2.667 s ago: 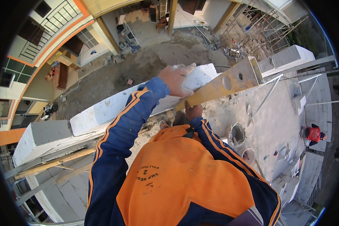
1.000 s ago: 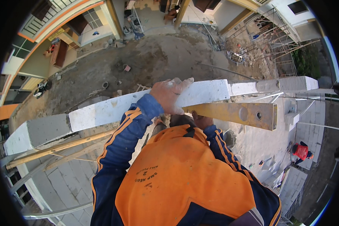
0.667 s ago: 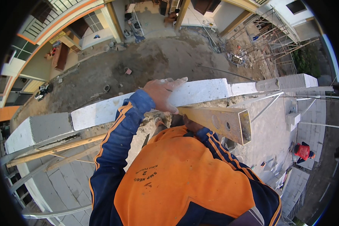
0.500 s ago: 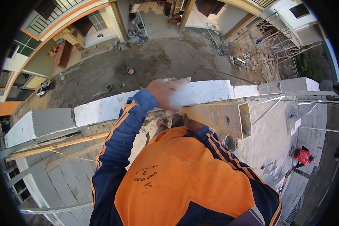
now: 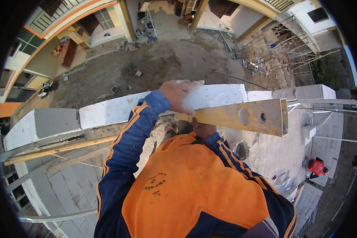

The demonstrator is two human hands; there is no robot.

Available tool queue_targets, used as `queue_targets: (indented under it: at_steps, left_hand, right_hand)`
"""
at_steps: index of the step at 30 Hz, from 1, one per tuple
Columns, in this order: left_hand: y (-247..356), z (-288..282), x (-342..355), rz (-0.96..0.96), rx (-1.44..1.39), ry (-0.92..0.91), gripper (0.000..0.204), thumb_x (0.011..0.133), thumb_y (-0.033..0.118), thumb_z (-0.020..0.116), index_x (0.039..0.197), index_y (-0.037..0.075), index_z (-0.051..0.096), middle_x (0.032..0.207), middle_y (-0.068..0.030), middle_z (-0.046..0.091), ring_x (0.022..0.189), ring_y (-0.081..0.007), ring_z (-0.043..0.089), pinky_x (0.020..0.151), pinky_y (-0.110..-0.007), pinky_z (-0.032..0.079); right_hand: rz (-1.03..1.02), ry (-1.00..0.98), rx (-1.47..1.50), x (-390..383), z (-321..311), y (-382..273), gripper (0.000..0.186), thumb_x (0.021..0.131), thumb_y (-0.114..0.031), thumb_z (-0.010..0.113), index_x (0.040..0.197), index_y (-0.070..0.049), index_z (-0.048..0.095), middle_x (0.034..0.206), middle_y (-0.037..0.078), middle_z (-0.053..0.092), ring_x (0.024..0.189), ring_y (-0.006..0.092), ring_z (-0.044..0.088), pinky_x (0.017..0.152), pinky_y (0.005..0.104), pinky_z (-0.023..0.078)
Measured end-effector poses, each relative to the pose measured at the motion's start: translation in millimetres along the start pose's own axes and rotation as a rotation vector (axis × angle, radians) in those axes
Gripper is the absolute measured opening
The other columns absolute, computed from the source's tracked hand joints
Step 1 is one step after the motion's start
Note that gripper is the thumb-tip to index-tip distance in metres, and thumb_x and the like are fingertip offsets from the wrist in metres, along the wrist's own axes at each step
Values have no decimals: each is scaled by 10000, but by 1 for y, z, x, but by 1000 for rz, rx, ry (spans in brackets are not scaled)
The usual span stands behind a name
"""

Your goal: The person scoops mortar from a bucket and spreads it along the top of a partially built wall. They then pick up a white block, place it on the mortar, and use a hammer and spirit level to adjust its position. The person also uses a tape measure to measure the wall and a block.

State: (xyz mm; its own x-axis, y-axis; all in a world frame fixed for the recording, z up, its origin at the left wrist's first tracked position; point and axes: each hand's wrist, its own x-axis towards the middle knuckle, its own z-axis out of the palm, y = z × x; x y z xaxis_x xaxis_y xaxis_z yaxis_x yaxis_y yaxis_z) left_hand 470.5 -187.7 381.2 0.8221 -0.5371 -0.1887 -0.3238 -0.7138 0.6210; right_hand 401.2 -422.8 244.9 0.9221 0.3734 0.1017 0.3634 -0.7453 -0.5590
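My left hand [image 5: 180, 96] lies across a white lightweight block [image 5: 220, 95] on top of the wall. Its fingers stretch over the block's upper face, with the thumb spread toward me. In my right hand [image 5: 203, 129] is a worn yellow spirit level [image 5: 234, 117], gripped near its left end. The level reaches out to the right, just on my side of the block, and its hollow end shows. Most of the right fingers are hidden behind the level and my palm.
Further blocks [image 5: 55, 121] continue the wall left and right. Wooden poles [image 5: 63, 150] and metal bars [image 5: 59, 218] run at left. A bucket [image 5: 242, 150] stands below. A person in red [image 5: 316, 167] is far right. Scaffolding [image 5: 293, 43] stands beyond, above the ground far below.
The level has swung up and to the right, its far end now higher and closer along the wall. My left hand has stayed on the block, shifting only slightly.
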Motion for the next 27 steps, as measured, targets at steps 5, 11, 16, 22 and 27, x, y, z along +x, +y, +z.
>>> queue_targets:
  at_steps: [5,11,16,22,27]
  left_hand:
    - [-3,5,-3,17,48,68,1049,632,500,788,1515,196,311,1434,-116,495,1290,-328,489,1061,-439,405]
    - [-3,7,-2,31,53,94,1034,635,506,782,1509,202,322,1427,-115,504,1280,-331,497,1047,-434,418]
    - [-1,4,-5,38,39,88,1028,630,488,788,1499,174,336,1428,-118,501,1277,-321,502,1048,-428,421]
    - [-3,0,-3,54,37,24,1019,643,466,782,1498,148,328,1444,-118,483,1276,-313,504,1051,-416,421]
    - [-5,-2,-1,47,22,-5,1003,656,447,772,1497,133,326,1455,-113,471,1289,-304,492,1066,-403,412]
  right_hand:
    - [-53,-4,-77,-3,-14,-21,237,856,-254,621,960,-47,672,880,165,673,808,377,636,717,464,504]
    - [-20,74,-55,0,-15,-16,210,846,-216,631,965,-48,673,904,167,671,812,385,628,715,467,498]
    - [-90,193,-120,0,4,-5,203,838,-205,638,967,-51,667,897,166,666,816,387,625,717,469,496]
    - [36,50,-53,-1,3,-6,276,864,-295,602,932,-35,668,905,170,675,811,375,630,757,464,502]
    - [35,27,-100,-1,6,-1,297,865,-316,596,938,-39,676,918,163,680,821,375,632,770,462,504]
